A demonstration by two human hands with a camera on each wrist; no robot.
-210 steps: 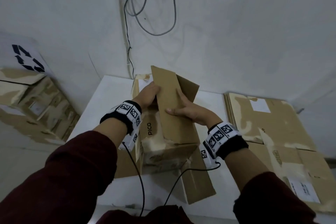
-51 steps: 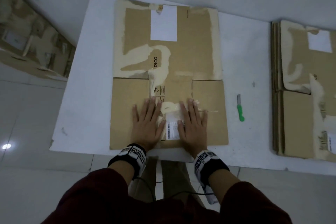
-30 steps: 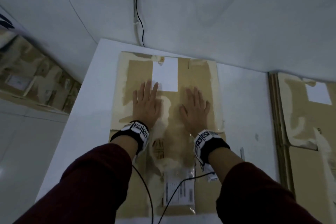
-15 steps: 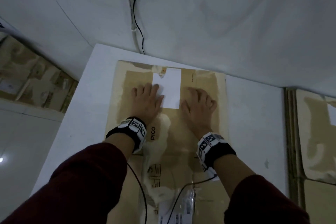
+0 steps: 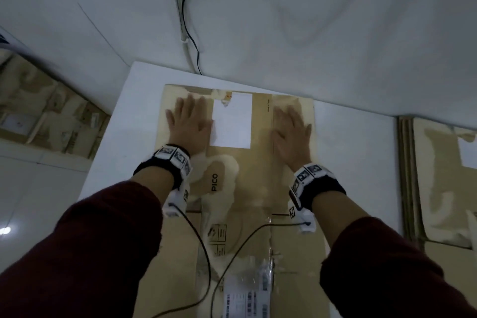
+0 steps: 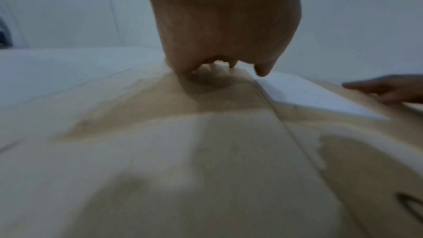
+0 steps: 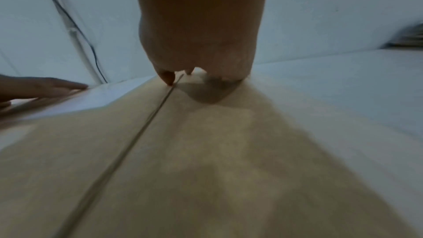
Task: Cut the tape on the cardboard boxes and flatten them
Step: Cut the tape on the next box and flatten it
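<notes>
Nearest the camera, two dark maroon sleeves reach forward over the flattened brown cardboard box, which lies flat on the white table with its far edge close to the wall. At the box's near end sits a white shipping label with barcodes under clear, wrinkled tape; its print is too blurred to read. Just beyond it are small black handling symbols, also unreadable. Black cables run from the black wristbands carrying white square-patterned markers across the cardboard.

Further out, the word "PICO" is printed in black, running lengthwise, on a patch ringed by pale torn paper. The left hand lies palm down with fingers straight and spread, pressing the far left panel, its thumb side touching a blank white rectangular label. The right hand presses likewise, flat and holding nothing, right of a fold line. Small print beside the label seems to read "Made in China".

At the right, a stack of flattened brown cardboard lies well apart. Past the table, a black wire hangs down the white wall.
</notes>
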